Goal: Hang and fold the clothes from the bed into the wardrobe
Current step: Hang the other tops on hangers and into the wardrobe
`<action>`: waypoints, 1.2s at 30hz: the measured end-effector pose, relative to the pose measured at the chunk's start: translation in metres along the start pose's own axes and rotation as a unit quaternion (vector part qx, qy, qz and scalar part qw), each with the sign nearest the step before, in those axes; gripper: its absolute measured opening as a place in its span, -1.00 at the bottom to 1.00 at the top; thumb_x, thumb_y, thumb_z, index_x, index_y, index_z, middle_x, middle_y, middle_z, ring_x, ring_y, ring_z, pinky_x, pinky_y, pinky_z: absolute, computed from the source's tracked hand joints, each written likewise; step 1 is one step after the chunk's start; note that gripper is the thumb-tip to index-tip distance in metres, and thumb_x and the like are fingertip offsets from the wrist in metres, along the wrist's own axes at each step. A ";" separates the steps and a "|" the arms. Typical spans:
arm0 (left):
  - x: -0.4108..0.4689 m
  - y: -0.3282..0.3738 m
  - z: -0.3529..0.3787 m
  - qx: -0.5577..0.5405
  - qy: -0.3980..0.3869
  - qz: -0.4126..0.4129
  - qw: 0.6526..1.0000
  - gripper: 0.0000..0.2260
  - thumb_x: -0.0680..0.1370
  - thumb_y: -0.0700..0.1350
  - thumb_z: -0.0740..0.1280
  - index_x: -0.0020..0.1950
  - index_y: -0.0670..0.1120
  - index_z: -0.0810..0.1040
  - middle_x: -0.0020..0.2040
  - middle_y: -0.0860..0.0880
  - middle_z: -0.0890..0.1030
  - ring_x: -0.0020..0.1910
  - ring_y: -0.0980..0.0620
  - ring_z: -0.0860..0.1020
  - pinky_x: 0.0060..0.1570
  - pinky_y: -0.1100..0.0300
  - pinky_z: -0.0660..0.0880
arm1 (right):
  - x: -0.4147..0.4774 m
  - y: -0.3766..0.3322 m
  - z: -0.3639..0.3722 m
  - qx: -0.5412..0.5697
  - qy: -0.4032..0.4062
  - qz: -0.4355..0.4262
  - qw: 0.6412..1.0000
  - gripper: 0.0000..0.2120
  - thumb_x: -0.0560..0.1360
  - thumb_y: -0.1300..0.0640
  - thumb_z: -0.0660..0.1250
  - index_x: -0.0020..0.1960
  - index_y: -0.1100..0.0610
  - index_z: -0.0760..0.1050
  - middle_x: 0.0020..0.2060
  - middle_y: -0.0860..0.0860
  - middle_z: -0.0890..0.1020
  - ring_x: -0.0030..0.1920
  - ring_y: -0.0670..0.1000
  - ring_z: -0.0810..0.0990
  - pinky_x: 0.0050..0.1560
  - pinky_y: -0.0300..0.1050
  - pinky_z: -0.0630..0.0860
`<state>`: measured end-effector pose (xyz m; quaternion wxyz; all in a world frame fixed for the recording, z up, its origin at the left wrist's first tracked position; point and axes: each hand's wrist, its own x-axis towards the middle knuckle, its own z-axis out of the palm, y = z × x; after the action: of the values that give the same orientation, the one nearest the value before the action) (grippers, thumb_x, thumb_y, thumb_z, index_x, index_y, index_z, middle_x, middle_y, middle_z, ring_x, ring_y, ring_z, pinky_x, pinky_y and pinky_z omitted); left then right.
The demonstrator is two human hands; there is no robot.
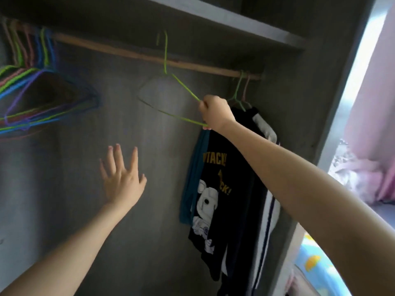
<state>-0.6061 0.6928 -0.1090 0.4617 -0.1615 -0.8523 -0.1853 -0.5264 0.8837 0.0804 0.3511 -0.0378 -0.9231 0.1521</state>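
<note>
Green wire hanger (164, 60), frame centre: hook pointing up at the wooden rod (128, 52), long axis left to right, dipping toward the right. Right hand (215, 114) clenched round its right corner. Left hand (121, 180), lower centre: fingers spread, holding nothing.

The black T-shirt (215, 189) bears yellow lettering, partly hidden, reading "TTACK!" and below "CK!".

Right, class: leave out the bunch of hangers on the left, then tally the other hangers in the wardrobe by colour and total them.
Green hangers: 2, the held hanger in the right hand and the loaded green hanger at the right end of the rail.
Pink hangers: 1, the pink hanger beside it.
Total: 3.
</note>
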 end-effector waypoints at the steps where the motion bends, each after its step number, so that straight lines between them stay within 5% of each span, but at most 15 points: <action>1: -0.001 0.010 0.001 -0.013 -0.002 -0.011 1.000 -0.18 0.19 -0.18 0.61 0.38 -0.24 0.35 0.33 -0.48 0.30 0.32 -0.48 0.25 0.14 -0.45 0.25 | -0.015 0.012 -0.008 0.030 0.003 -0.003 1.000 -0.73 0.59 0.21 0.13 -0.29 0.18 0.29 -0.34 0.15 0.49 -0.36 0.16 0.61 -0.28 0.03 0.58; 4: -0.005 0.042 -0.002 -0.027 0.007 -0.005 1.000 -0.03 0.19 -0.04 0.62 0.47 -0.17 0.19 0.37 -0.50 0.21 0.32 -0.56 0.21 0.14 -0.43 0.25 | -0.072 0.062 -0.046 0.117 0.022 0.021 0.993 -0.71 0.61 0.14 0.12 -0.29 0.13 0.29 -0.41 0.07 0.47 -0.60 -0.06 0.49 -0.57 -0.22 0.45; 10: -0.047 0.127 0.006 -0.044 0.096 0.136 0.985 -0.13 0.30 0.06 0.55 0.44 -0.09 0.13 0.38 -0.45 0.19 0.33 -0.52 0.19 0.36 -0.31 0.02 | -0.229 0.193 -0.143 0.190 0.051 0.107 0.975 -0.61 0.58 0.32 0.15 -0.38 0.09 0.45 -0.55 -0.05 0.51 -0.63 -0.12 0.39 -0.54 -0.36 0.25; 12: -0.071 0.176 0.012 -0.076 0.122 0.198 0.970 -0.28 0.42 0.09 0.43 0.42 -0.09 0.13 0.35 -0.41 0.26 0.31 -0.41 0.26 0.33 -0.24 0.12 | -0.276 0.232 -0.173 0.240 0.061 0.167 0.954 -0.67 0.53 0.05 0.28 -0.41 0.01 0.52 -0.54 -0.01 0.53 -0.61 -0.11 0.38 -0.55 -0.32 0.28; 15: -0.107 0.266 0.017 -0.151 0.112 0.230 0.955 -0.38 0.44 0.02 0.30 0.43 -0.11 0.15 0.33 -0.32 0.35 0.27 -0.30 0.33 0.16 -0.17 0.23 | -0.342 0.287 -0.221 0.274 0.085 0.274 0.918 -0.49 0.04 -0.44 0.45 -0.40 0.00 0.55 -0.55 0.02 0.53 -0.63 -0.10 0.39 -0.61 -0.36 0.29; 18: -0.141 0.359 0.023 -0.250 0.048 0.250 0.934 -0.42 0.42 0.01 0.24 0.41 -0.11 0.25 0.23 -0.25 0.44 0.23 -0.27 0.36 0.11 -0.16 0.26 | -0.421 0.334 -0.275 0.241 0.137 0.353 0.894 -0.29 -0.07 -0.47 0.48 -0.31 0.14 0.51 -0.57 0.03 0.52 -0.65 -0.08 0.39 -0.63 -0.36 0.29; 20: -0.161 0.407 0.028 -0.304 -0.026 0.264 0.915 -0.40 0.40 0.02 0.34 0.39 -0.15 0.30 0.08 -0.27 0.47 0.08 -0.27 0.42 0.01 -0.16 0.33 | -0.469 0.348 -0.300 0.200 0.160 0.411 0.875 -0.46 0.14 -0.37 0.45 -0.30 0.12 0.52 -0.56 0.01 0.53 -0.64 -0.08 0.41 -0.63 -0.36 0.29; 23: -0.202 0.487 0.029 -0.371 -0.298 0.285 0.832 -0.23 0.27 -0.07 0.58 0.39 -0.19 0.35 0.03 -0.33 0.46 -0.03 -0.35 0.50 -0.15 -0.19 0.48 | -0.550 0.361 -0.336 0.147 0.205 0.498 0.830 -0.66 0.53 0.00 0.23 -0.38 0.05 0.55 -0.56 0.00 0.53 -0.60 -0.08 0.43 -0.57 -0.28 0.32; 25: -0.229 0.526 0.027 -0.361 -0.462 0.307 0.750 -0.20 0.31 -0.03 0.56 0.46 -0.11 0.28 0.21 -0.27 0.39 0.16 -0.29 0.47 0.08 -0.10 0.47 | -0.592 0.368 -0.345 0.099 0.217 0.549 0.801 -0.60 0.56 0.09 0.20 -0.43 0.07 0.54 -0.57 -0.02 0.51 -0.59 -0.12 0.41 -0.59 -0.30 0.31; 27: -0.261 0.562 0.033 -0.362 -0.570 0.326 0.662 -0.22 0.34 0.02 0.54 0.46 -0.04 0.24 0.29 -0.19 0.35 0.22 -0.13 0.44 0.09 0.12 0.39 | -0.633 0.371 -0.349 0.046 0.225 0.593 0.772 -0.66 0.57 0.15 0.23 -0.37 0.16 0.51 -0.57 -0.03 0.49 -0.60 -0.12 0.37 -0.62 -0.33 0.28; 30: -0.299 0.612 0.043 -0.397 -0.659 0.321 0.552 -0.26 0.28 0.07 0.57 0.36 -0.08 0.37 0.09 -0.11 0.48 -0.01 0.03 0.44 -0.16 0.31 0.35 | -0.682 0.377 -0.345 -0.018 0.231 0.646 0.727 -0.72 0.56 0.17 0.26 -0.30 0.21 0.50 -0.59 -0.05 0.47 -0.59 -0.11 0.32 -0.61 -0.35 0.23; 33: -0.330 0.661 0.062 -0.428 -0.685 0.282 0.517 -0.46 0.37 0.00 0.52 0.26 -0.18 0.46 -0.06 -0.05 0.50 -0.12 0.05 0.43 -0.25 0.29 0.32 | -0.713 0.395 -0.339 -0.046 0.215 0.690 0.689 -0.73 0.55 0.15 0.27 -0.31 0.18 0.49 -0.57 -0.04 0.46 -0.61 -0.16 0.31 -0.59 -0.34 0.25; 36: -0.355 0.710 0.087 -0.455 -0.697 0.254 0.494 -0.58 0.42 0.01 0.48 0.16 -0.19 0.52 0.04 -0.12 0.56 0.01 -0.06 0.50 -0.10 0.16 0.35 | -0.729 0.425 -0.337 -0.095 0.196 0.723 0.655 -0.72 0.54 0.11 0.30 -0.34 0.10 0.50 -0.53 -0.05 0.47 -0.57 -0.19 0.37 -0.45 -0.29 0.32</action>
<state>-0.1674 1.3204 -0.3349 -0.3923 -0.6350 -0.6170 -0.2494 0.2275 1.2445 -0.2753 0.2977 -0.7556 -0.5231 0.2587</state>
